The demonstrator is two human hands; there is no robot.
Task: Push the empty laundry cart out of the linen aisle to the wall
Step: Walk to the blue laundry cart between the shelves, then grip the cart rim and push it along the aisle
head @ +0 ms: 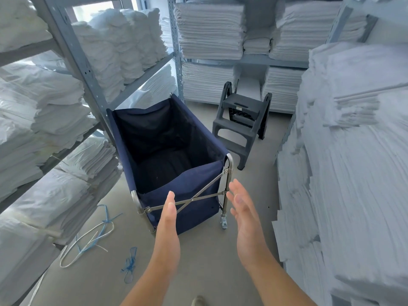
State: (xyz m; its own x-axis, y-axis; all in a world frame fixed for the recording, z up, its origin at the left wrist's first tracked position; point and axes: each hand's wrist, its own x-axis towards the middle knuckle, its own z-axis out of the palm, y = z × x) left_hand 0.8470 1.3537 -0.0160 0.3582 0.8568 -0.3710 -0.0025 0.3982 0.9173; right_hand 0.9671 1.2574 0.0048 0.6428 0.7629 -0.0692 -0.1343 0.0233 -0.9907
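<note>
A navy fabric laundry cart [187, 206] on a chrome folding frame stands in the aisle, its bag empty and dark inside. It sits close to the left shelving. My left hand [169, 219] is stretched out flat, fingers together, in front of the cart's near side by the crossed metal braces, holding nothing. My right hand [244, 215] is open with fingers spread, just right of the cart's near right post, apart from it.
Grey metal shelves [72, 49] with stacked white linen line the left and the back. More white linen piles [344, 151] fill the right. A grey plastic step stool [241, 124] stands beyond the cart. Blue and white cords [97, 237] lie on the floor at left.
</note>
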